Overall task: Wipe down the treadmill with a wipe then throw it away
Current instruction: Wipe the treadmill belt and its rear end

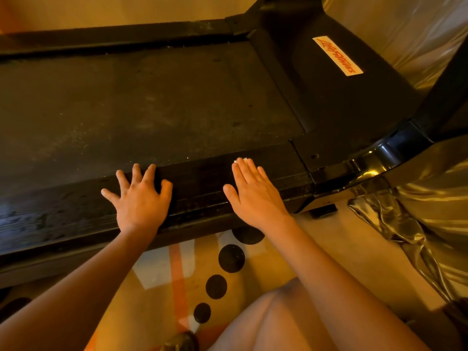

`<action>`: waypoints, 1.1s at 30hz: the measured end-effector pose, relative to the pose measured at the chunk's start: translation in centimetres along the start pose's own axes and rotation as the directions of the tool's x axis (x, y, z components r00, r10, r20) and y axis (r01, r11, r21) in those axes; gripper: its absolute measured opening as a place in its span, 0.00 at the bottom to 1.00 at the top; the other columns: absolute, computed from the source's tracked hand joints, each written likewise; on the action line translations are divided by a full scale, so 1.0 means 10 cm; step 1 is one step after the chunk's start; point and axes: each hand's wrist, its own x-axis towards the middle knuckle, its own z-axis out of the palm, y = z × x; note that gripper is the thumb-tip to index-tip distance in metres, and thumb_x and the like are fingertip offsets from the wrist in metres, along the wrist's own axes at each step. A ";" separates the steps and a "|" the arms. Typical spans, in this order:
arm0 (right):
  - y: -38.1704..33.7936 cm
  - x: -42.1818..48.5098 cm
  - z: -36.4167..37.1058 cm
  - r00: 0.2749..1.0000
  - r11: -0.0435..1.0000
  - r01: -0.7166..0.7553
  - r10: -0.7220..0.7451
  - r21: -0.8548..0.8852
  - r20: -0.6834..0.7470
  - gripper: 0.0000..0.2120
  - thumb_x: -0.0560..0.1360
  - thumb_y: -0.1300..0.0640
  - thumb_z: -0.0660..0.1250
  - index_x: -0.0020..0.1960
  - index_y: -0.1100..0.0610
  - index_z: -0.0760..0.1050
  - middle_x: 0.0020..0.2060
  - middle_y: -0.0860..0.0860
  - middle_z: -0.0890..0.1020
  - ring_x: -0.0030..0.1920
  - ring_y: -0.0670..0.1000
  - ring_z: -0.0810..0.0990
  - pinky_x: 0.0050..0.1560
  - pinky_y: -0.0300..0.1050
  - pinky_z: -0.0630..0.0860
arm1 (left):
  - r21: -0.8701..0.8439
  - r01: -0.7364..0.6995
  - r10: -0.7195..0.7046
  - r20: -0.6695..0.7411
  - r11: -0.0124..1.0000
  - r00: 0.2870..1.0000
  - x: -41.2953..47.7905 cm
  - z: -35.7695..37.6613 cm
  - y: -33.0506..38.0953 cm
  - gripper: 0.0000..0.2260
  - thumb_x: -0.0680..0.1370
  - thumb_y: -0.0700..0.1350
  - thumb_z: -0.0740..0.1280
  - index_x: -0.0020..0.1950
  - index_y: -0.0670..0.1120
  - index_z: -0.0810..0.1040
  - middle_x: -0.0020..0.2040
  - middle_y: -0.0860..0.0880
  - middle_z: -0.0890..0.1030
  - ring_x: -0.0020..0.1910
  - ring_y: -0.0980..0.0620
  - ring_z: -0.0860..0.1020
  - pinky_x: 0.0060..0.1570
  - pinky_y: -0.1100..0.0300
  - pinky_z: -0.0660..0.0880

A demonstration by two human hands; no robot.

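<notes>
The right hand (254, 196) lay flat on the near rail (200, 178) of the treadmill (342, 102). Its fingers were straight and close together, pressing the wipe (241, 160) down rather than gripping it. Only a small white corner of the wipe showed, at twelve o'clock of the fingertips; the rest was hidden under the hand. The left hand (140, 198) rested on the same rail at nine o'clock of the right hand and apart from it. Its fingers were spread wide and held nothing, so it probably served as a brace.

The task seemed to be partway through the wiping. At nine o'clock of the left hand the rail shone wet and beaded, so that stretch had likely been wiped. From the right hand toward three o'clock the rail looked duller, as far as the cover with the sticker (338, 56), and probably remained to be done. The belt (139, 105), at twelve o'clock of both hands, was matte and speckled with pale dust and appeared untouched. Whether the far rail (114, 34) had been cleaned could not be told.

No bin was in view, so throwing the wipe away was left to do. A dotted rug (231, 258) lay at six o'clock, below the rail.
</notes>
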 end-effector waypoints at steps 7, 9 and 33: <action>0.12 -0.65 0.14 0.999 0.998 0.033 -0.032 -0.049 0.023 0.35 0.82 0.36 0.35 0.82 0.52 0.34 0.82 0.49 0.35 0.80 0.49 0.31 0.80 0.48 0.35 | -0.006 0.001 -0.001 0.012 1.000 1.000 0.01 0.01 -0.01 0.27 0.84 0.60 0.52 0.82 0.53 0.59 0.83 0.44 0.56 0.82 0.36 0.45 0.73 0.25 0.42; 0.07 -0.52 0.12 1.000 0.999 0.015 -0.015 -0.031 0.008 0.35 0.82 0.36 0.36 0.82 0.54 0.36 0.82 0.51 0.37 0.81 0.50 0.33 0.80 0.47 0.35 | 0.000 0.002 -0.002 0.008 1.000 1.000 0.00 0.01 0.00 0.27 0.84 0.60 0.52 0.82 0.52 0.59 0.83 0.44 0.56 0.82 0.36 0.46 0.73 0.25 0.42; -0.01 -0.31 0.05 0.999 0.999 -0.036 0.036 0.011 0.010 0.31 0.86 0.40 0.38 0.83 0.53 0.38 0.82 0.49 0.38 0.81 0.49 0.33 0.79 0.48 0.32 | 0.004 -0.006 0.006 0.015 1.000 1.000 0.03 0.02 -0.03 0.27 0.84 0.61 0.51 0.82 0.53 0.57 0.83 0.44 0.55 0.82 0.36 0.45 0.73 0.25 0.43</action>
